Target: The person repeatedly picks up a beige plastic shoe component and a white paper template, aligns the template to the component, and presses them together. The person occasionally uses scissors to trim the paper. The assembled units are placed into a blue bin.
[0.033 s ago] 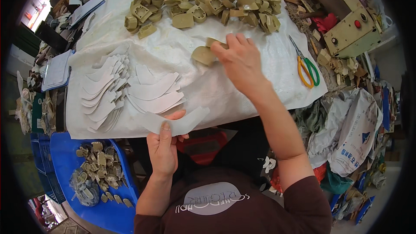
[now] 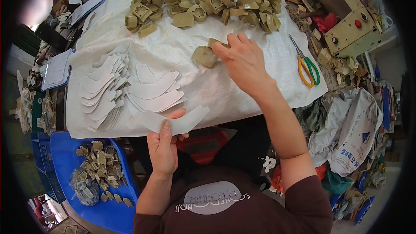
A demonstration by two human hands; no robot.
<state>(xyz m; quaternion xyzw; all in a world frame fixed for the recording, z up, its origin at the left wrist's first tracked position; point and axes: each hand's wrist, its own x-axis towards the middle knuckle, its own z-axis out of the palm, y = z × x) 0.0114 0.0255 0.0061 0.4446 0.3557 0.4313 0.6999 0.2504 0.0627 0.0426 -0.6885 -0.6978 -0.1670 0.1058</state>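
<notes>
My left hand [image 2: 163,152], near the front edge of the table, pinches a curved white strip [image 2: 186,124] between thumb and fingers. The strip bows downward and its two ends point up and outward. Over the white cloth, my right hand [image 2: 243,60] has its fingers closed on an olive heel-shaped block [image 2: 204,56]. Another olive edge [image 2: 216,42] shows by the fingertips; whether it is part of the same block I cannot tell. To the left lie overlapping stacks of similar white strips [image 2: 102,89]. At the far side is a large heap of olive blocks [image 2: 208,2].
Scissors [image 2: 305,65] with orange and green handles lie at the cloth's right edge. A cream control box [image 2: 355,34] with a red button stands beyond. A blue tub [image 2: 73,210] of olive pieces sits lower left. White sacks [image 2: 346,134] lie at right.
The olive block at my right hand has tilted slightly, and that hand has shifted a little. My left hand and the white strip stay in place.
</notes>
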